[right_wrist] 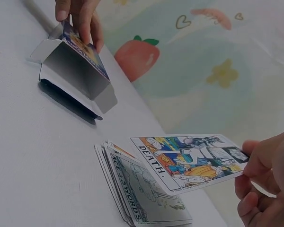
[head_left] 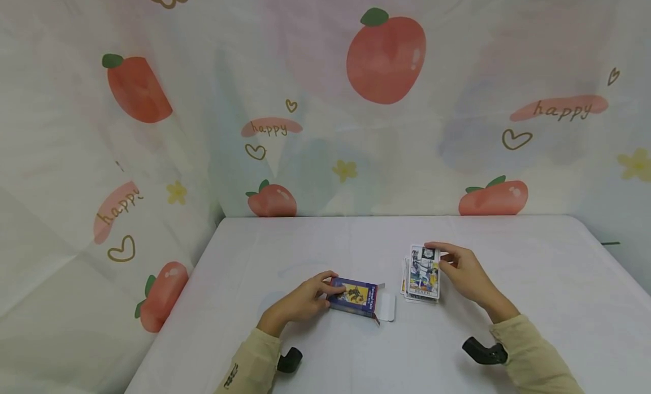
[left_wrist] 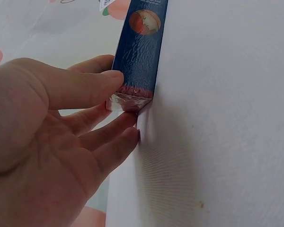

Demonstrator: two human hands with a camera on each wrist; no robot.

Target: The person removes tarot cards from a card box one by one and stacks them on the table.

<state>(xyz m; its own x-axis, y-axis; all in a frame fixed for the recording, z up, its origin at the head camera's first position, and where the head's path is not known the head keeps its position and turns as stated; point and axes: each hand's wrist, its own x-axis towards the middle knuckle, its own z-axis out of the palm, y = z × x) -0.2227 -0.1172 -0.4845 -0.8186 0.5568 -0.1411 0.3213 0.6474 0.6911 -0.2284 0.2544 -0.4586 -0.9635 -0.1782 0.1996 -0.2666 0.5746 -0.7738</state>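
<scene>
A blue tarot card box (head_left: 354, 295) lies on the white table, its end flap open towards the right. My left hand (head_left: 303, 298) grips the box's closed end, thumb on the near side and fingers over the top. In the right wrist view the open box (right_wrist: 75, 71) shows a bare grey interior. My right hand (head_left: 465, 272) pinches a tarot card marked DEATH (right_wrist: 189, 161) by its far end. That card is tilted over a loose stack of cards (right_wrist: 146, 189), whose top one reads Ace of Swords.
The white-covered table (head_left: 534, 269) meets a printed fabric backdrop (head_left: 325, 100) at its back edge and left side. A black curved piece (head_left: 485, 351) sits at the right sleeve, and another (head_left: 290, 360) at the left sleeve.
</scene>
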